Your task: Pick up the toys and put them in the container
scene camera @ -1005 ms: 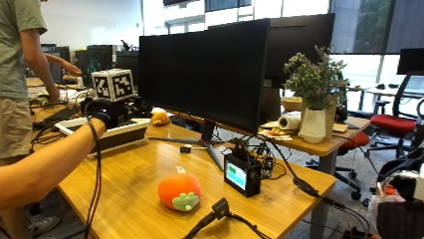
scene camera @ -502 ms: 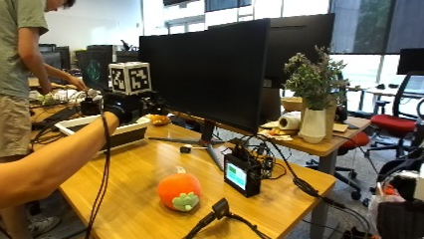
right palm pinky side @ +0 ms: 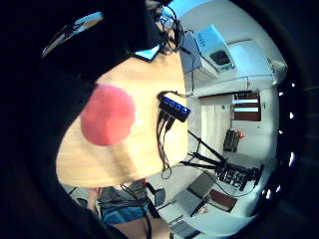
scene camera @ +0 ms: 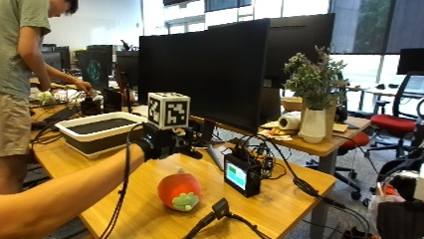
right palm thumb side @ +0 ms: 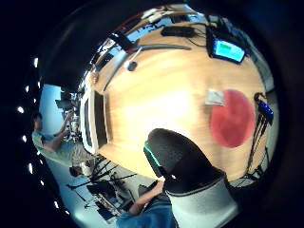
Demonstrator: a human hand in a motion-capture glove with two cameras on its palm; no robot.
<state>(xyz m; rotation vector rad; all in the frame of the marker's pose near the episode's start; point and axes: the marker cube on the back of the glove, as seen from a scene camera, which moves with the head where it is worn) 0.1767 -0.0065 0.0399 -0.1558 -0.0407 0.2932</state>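
Nothing is held by the gloved right hand (scene camera: 173, 142), whose fingers are seen relaxed above the wooden table (scene camera: 278, 204), just beyond the red plush toy (scene camera: 179, 191) lying on the tabletop below it, while the white-rimmed container (scene camera: 103, 131) is set well apart, toward the table's far end

The outside camera is standing beside the person, looking along the outstretched forearm and across the table (scene camera: 278, 199) toward the big monitor (scene camera: 218, 69) at twelve o'clock. The two palm cameras are riding on the gloved right hand (scene camera: 162, 142), both looking down at the tabletop from fairly near. All three views are sharing the red toy (scene camera: 179, 190) (right palm pinky side: 108, 121) (right palm thumb side: 232, 118); the thumb-side and outside views are also sharing the white container (right palm thumb side: 95, 121) (scene camera: 99, 130).
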